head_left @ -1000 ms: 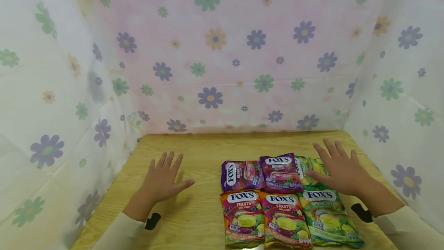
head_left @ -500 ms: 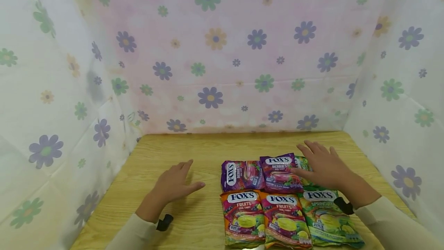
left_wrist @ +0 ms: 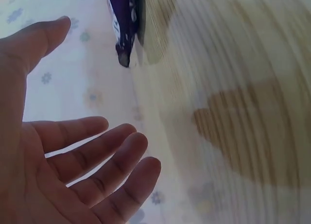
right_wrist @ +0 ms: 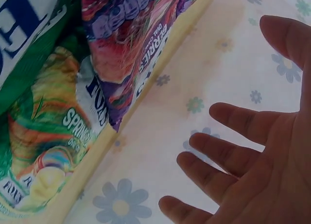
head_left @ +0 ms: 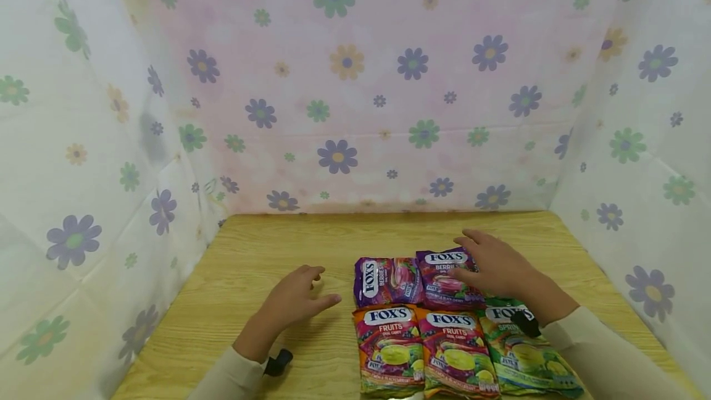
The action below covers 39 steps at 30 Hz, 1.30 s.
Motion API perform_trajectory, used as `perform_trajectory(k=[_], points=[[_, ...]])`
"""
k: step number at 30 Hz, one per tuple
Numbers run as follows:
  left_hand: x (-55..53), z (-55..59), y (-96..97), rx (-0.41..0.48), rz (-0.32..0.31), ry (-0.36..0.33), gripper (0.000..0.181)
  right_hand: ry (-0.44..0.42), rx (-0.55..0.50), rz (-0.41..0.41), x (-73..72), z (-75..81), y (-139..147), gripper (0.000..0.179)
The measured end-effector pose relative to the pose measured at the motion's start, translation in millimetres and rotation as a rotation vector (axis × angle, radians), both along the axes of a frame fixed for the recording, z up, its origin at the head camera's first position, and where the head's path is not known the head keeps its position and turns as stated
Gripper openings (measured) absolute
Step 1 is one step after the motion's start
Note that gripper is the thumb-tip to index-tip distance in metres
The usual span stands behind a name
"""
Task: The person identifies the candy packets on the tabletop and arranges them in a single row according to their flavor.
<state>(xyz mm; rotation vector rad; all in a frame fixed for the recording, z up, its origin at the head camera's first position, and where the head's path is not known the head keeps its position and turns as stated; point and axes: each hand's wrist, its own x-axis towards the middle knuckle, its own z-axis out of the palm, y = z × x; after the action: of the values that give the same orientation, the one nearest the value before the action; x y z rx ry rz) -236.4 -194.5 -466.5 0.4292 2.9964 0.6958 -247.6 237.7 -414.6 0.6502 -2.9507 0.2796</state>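
Note:
My left hand hovers over the table, left of a purple candy bag turned sideways. Its fingers are loosely bent, thumb apart, with nothing held. My right hand is held above the back right of the bags, fingers spread and holding nothing. Close to it lies an upright purple Fox's Berries bag. In the head view that hand hides a green Spring candy bag, which shows in the right wrist view. Along the front lie two red-orange Fruits bags, left and right, beside another green bag, partly covered by my right wrist.
The bags form two rows on the right half of a wood-grain table. Flower-printed cloth encloses the table at the back and both sides. Dark bands with small devices sit at both wrists.
Both hands have moved inward: the left to the right, the right to the left over the back bags. Their fingers have gone from spread and straight to more bent. The bags have not moved.

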Motion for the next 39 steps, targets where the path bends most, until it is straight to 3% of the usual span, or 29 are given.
perform_trajectory(k=[9, 16, 23, 35, 39], points=[[0.9, -4.7, 15.2, 0.228, 0.018, -0.051, 0.068, -0.026, -0.010, 0.033, -8.6, 2.2, -15.7, 0.070], [4.1, -5.9, 23.6, 0.410, 0.032, -0.184, 0.057, -0.078, -0.030, 0.050, -19.3, -3.3, -27.3, 0.067], [4.5, -7.1, 28.4, 0.491, 0.046, -0.287, 0.057, -0.095, -0.053, 0.061, -27.4, -10.6, -42.7, 0.065], [-0.3, -10.7, 43.1, 0.533, 0.030, -0.353, 0.058, -0.186, -0.166, 0.130, -38.1, -19.0, -63.6, 0.049], [0.5, -12.0, 43.1, 0.569, 0.058, -0.370, 0.055, -0.248, -0.196, 0.150, -44.3, -22.9, -76.3, 0.045]])
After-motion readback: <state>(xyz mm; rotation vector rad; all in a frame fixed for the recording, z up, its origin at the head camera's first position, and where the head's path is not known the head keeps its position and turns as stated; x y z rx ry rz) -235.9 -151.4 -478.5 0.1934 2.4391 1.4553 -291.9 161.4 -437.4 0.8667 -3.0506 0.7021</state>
